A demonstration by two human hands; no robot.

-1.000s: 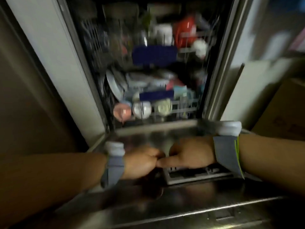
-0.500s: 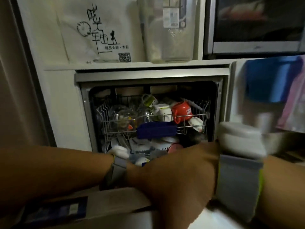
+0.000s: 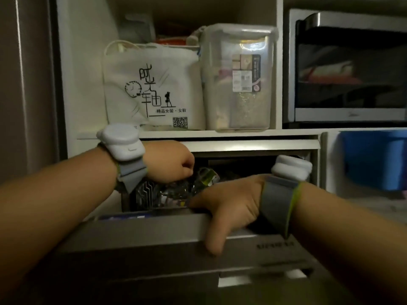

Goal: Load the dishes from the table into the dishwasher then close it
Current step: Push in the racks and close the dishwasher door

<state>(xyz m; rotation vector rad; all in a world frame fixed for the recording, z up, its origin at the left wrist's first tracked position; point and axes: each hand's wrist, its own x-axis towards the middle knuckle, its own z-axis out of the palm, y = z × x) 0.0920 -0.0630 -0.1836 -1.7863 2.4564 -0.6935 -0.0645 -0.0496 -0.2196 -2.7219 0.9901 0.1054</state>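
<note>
The dishwasher door [image 3: 154,238], brushed steel, stands half raised in front of me and hides most of the opening. My right hand [image 3: 229,205] grips its top edge, fingers over the inner side and thumb down the outer face. Through the gap above the door I see glassware and rack wires [image 3: 174,192] and a green-rimmed cup [image 3: 208,176] in the upper rack. My left hand [image 3: 169,161] hovers in front of the opening's upper left, fingers curled downward, with no object visible in it. The lower rack is hidden.
On the shelf above the dishwasher stand a white cloth bag [image 3: 154,89] with printed characters and a clear lidded container [image 3: 237,78]. A microwave [image 3: 350,69] sits upper right, a blue bin [image 3: 374,159] below it. A tall grey panel [image 3: 28,84] borders the left.
The door has swung up from flat to half shut. My view rose from the door's inner face to the shelf. My right hand now grips the door's top edge; my left hand lifted away.
</note>
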